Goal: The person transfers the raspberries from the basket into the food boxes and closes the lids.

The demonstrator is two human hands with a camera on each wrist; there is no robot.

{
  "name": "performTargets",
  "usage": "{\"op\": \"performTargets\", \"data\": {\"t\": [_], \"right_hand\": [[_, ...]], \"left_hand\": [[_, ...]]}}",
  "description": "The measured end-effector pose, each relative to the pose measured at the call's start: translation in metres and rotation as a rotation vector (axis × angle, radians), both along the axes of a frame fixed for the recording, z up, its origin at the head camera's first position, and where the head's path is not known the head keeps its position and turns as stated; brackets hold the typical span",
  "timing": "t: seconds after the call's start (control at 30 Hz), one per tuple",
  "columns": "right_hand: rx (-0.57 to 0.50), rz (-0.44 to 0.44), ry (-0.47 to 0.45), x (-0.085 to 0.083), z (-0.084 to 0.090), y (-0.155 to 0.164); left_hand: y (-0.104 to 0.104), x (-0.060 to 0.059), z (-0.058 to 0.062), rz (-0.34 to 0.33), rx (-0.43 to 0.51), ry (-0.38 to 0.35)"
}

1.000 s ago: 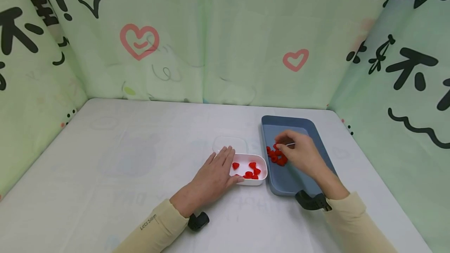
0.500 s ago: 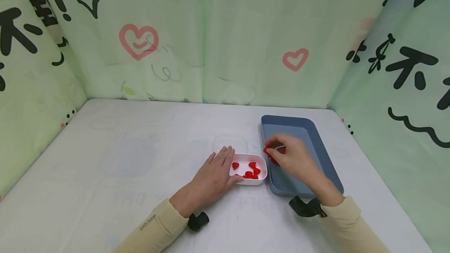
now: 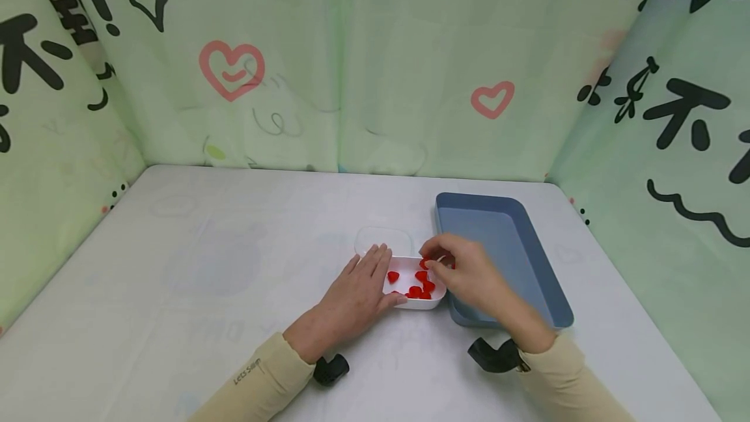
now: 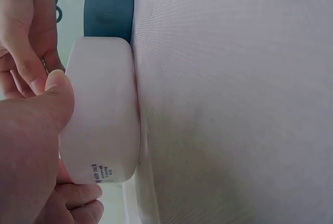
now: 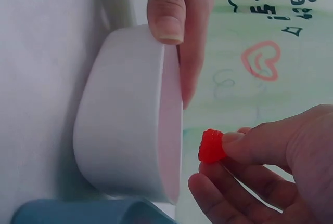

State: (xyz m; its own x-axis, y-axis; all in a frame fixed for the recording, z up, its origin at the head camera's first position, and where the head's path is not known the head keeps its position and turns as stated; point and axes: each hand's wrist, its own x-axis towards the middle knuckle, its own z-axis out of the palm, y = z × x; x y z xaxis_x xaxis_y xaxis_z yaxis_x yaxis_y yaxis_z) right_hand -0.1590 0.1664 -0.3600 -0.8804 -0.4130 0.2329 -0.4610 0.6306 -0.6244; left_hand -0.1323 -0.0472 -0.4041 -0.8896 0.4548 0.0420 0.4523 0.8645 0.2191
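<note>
My right hand [image 3: 469, 270] pinches a red raspberry [image 5: 211, 146] between thumb and fingers, over the right end of a white plastic container [image 3: 404, 284]. The bumpy surface of the berry shows clearly in the right wrist view. My left hand [image 3: 363, 288] holds the container's left end, its thumb [image 4: 61, 91] on the near rim and its fingers across the far side. Several red raspberries [image 3: 429, 286] lie inside the container. A blue-grey tray [image 3: 504, 213] stands against the container's right side; my right hand hides most of the tray's left part, where only a speck of red shows.
A clear lid [image 3: 383, 234] lies flat on the white table [image 3: 234, 246], just behind the container. Green printed curtains [image 3: 404, 83] close in the back and both sides of the table.
My right hand has moved left from the berries in the tray, carrying one raspberry to above the container. My left hand and the container have stayed in place.
</note>
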Motion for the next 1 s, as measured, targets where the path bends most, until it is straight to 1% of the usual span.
{"op": "performTargets", "data": {"t": [0.23, 0.47, 0.6, 0.77, 1.0], "right_hand": [[0.0, 0.04, -0.015, 0.002, -0.007, -0.005], [0.019, 0.031, -0.025, 0.005, -0.012, -0.006], [0.021, 0.029, -0.005, 0.005, -0.013, -0.006], [0.023, 0.023, 0.017, 0.005, -0.013, -0.005], [-0.015, 0.009, 0.024, 0.002, -0.014, 0.0]], "left_hand": [[-0.001, 0.001, 0.0, -0.023, 0.011, 0.035], [-0.002, 0.001, 0.0, -0.028, 0.009, 0.04], [-0.002, 0.001, 0.0, -0.028, 0.007, 0.046], [-0.001, 0.001, 0.0, -0.02, 0.01, 0.031], [-0.001, 0.001, 0.0, -0.015, 0.005, 0.017]]}}
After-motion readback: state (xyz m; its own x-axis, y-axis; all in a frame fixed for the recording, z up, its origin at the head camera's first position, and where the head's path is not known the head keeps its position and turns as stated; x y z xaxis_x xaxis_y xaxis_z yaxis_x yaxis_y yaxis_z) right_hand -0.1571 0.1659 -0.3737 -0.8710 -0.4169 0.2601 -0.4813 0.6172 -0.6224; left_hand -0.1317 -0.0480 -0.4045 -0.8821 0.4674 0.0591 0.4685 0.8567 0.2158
